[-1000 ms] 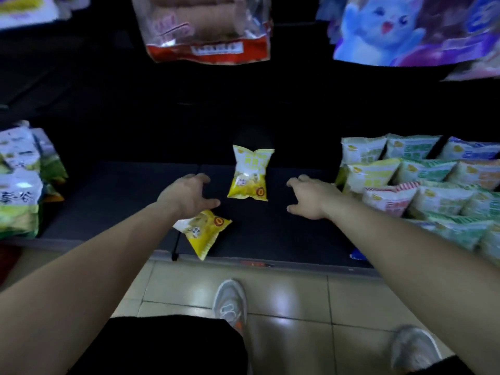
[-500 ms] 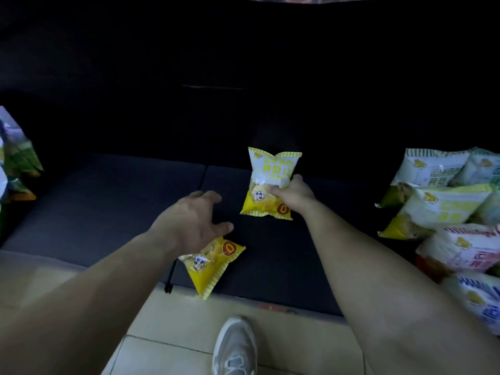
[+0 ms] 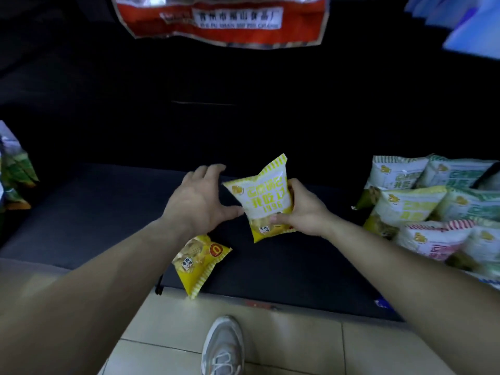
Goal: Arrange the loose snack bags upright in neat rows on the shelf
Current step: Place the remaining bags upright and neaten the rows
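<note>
Stock in progress: I log one yellow snack bag (image 3: 266,199) held above the middle of the shelf (image 3: 94,212), right hand (image 3: 305,212) grip wrapped round it, left hand (image 3: 200,201) grip wide beside it; second yellow bag (image 3: 200,262) flat at the front edge, unplaced; rowed bags (image 3: 422,204) at the right end.

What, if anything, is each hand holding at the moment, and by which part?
The right hand holds the yellow snack bag; the grip is at its lower right side, thumb across the front. The left hand, open beside it, holds nothing.
</note>
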The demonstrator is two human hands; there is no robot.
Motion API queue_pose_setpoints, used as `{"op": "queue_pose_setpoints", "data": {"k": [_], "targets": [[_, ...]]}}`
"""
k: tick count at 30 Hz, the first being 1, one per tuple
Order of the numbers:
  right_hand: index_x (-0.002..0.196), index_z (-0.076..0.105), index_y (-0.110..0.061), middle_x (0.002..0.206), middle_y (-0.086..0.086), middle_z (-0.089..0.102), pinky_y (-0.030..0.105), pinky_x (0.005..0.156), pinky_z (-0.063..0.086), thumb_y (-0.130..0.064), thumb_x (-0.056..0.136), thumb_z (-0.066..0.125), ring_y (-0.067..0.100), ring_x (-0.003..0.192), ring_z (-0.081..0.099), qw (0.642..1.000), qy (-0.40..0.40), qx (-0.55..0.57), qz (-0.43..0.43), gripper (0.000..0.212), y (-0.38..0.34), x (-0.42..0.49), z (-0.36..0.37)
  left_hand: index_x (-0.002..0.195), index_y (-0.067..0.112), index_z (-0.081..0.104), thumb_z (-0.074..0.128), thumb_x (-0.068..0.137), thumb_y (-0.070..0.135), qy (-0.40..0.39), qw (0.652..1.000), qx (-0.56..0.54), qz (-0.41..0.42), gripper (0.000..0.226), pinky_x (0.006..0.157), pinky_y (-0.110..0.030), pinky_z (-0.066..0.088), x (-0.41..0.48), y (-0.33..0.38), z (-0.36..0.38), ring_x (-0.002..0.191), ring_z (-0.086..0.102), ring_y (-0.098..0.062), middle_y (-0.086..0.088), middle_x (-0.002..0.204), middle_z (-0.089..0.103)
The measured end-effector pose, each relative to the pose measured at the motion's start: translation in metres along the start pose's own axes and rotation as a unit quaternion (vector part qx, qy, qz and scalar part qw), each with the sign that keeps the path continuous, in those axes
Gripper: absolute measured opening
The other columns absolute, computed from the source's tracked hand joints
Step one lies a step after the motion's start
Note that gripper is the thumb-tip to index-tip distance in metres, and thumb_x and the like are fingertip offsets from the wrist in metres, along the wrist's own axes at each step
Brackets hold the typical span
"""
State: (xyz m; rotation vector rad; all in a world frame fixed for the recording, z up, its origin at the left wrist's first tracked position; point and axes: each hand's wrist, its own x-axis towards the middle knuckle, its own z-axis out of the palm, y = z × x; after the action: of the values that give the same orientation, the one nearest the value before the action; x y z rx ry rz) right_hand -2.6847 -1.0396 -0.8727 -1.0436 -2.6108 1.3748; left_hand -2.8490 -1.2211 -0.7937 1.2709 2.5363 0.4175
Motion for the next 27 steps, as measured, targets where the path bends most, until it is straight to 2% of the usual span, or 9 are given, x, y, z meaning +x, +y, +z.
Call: {"op": "queue_pose_setpoints", "data": {"k": [2,4,7,11,14,16,19,22,27], "targets": [[0.123,0.038,-0.035,0.114,-0.014,0.057,0.028,0.084,0.045,-0.042,0.065,0.088,0.008,0.106,0.056,0.999,-0.015,-0.035,-0.025,0.078,-0.007,-0.030,-0.025,0.149,0.028,0.029,0.081,0.062,0.061,-0.033,0.999,-0.022,0.028,0.107,0.107,-0.037,0.036,-0.002,0.019,-0.004,0.135,0.036,-0.020,0.003,0.147,0.041],[0.123,0.038,-0.035,0.115,-0.014,0.057,0.028,0.084,0.046,-0.042,0.064,0.088,0.007,0.105,0.056,0.997,-0.021,-0.059,-0.045,0.078,-0.013,-0.058,-0.045,0.145,0.029,0.036,0.085,0.059,0.057,-0.090,0.992,-0.069,0.049,0.104,0.104,-0.033,0.040,-0.007,0.037,-0.004,0.126,0.047,-0.013,0.008,0.140,0.050],[0.122,0.038,-0.033,0.115,-0.012,0.057,0.027,0.080,0.045,-0.043,0.063,0.088,0.007,0.103,0.055,0.995,-0.015,-0.077,-0.067,0.078,-0.013,-0.090,-0.064,0.135,0.036,0.047,0.087,0.055,0.058,-0.125,0.985,-0.094,0.073,0.093,0.086,-0.027,0.050,-0.016,0.064,0.001,0.097,0.060,-0.002,0.015,0.114,0.063],[0.128,0.038,-0.034,0.121,-0.016,0.054,0.022,0.080,0.046,-0.046,0.066,0.087,0.004,0.108,0.054,0.997,0.002,-0.044,-0.058,0.080,-0.001,-0.118,-0.083,0.123,0.038,0.054,0.088,0.053,0.055,-0.112,0.981,-0.122,0.097,0.080,0.064,-0.010,0.046,-0.014,0.097,0.006,0.079,0.062,0.006,0.017,0.094,0.066],[0.140,0.039,-0.029,0.131,-0.011,0.050,0.024,0.089,0.044,-0.050,0.074,0.081,0.008,0.117,0.052,0.998,0.014,-0.042,-0.038,0.081,0.014,-0.127,-0.104,0.124,0.039,0.053,0.086,0.054,0.059,-0.103,0.987,-0.063,0.109,0.080,0.069,-0.022,0.051,0.002,0.118,0.013,0.082,0.061,-0.002,0.014,0.096,0.064],[0.143,0.042,-0.022,0.133,-0.003,0.048,0.025,0.088,0.041,-0.049,0.084,0.072,0.015,0.119,0.052,0.997,0.044,-0.062,-0.017,0.071,0.029,-0.128,-0.125,0.125,0.038,0.051,0.085,0.055,0.059,-0.090,0.990,-0.008,0.109,0.081,0.071,-0.029,0.052,0.018,0.129,0.023,0.085,0.060,-0.007,0.011,0.098,0.063],[0.138,0.049,-0.019,0.135,0.003,0.048,0.030,0.087,0.041,-0.044,0.094,0.062,0.022,0.120,0.052,0.988,0.094,-0.125,0.008,0.052,0.056,-0.128,-0.159,0.126,0.034,0.051,0.087,0.057,0.054,-0.096,0.989,0.033,0.105,0.081,0.063,-0.028,0.047,0.049,0.141,0.044,0.079,0.057,-0.006,0.013,0.094,0.061],[0.139,0.050,-0.019,0.145,0.007,0.043,0.043,0.101,0.042,-0.040,0.097,0.059,0.027,0.127,0.048,0.976,0.107,-0.186,0.030,0.047,0.089,-0.125,-0.182,0.128,0.030,0.051,0.089,0.055,0.051,-0.111,0.987,0.070,0.098,0.085,0.069,-0.032,0.051,0.083,0.151,0.070,0.084,0.059,-0.012,0.007,0.097,0.063],[0.132,0.055,-0.019,0.136,0.009,0.048,0.035,0.086,0.041,-0.039,0.096,0.061,0.028,0.111,0.054,0.965,0.138,-0.214,0.064,0.042,0.129,-0.118,-0.192,0.132,0.028,0.047,0.090,0.054,0.051,-0.104,0.990,0.072,0.070,0.092,0.075,-0.036,0.052,0.130,0.161,0.107,0.090,0.057,-0.016,0.006,0.102,0.059]]}}
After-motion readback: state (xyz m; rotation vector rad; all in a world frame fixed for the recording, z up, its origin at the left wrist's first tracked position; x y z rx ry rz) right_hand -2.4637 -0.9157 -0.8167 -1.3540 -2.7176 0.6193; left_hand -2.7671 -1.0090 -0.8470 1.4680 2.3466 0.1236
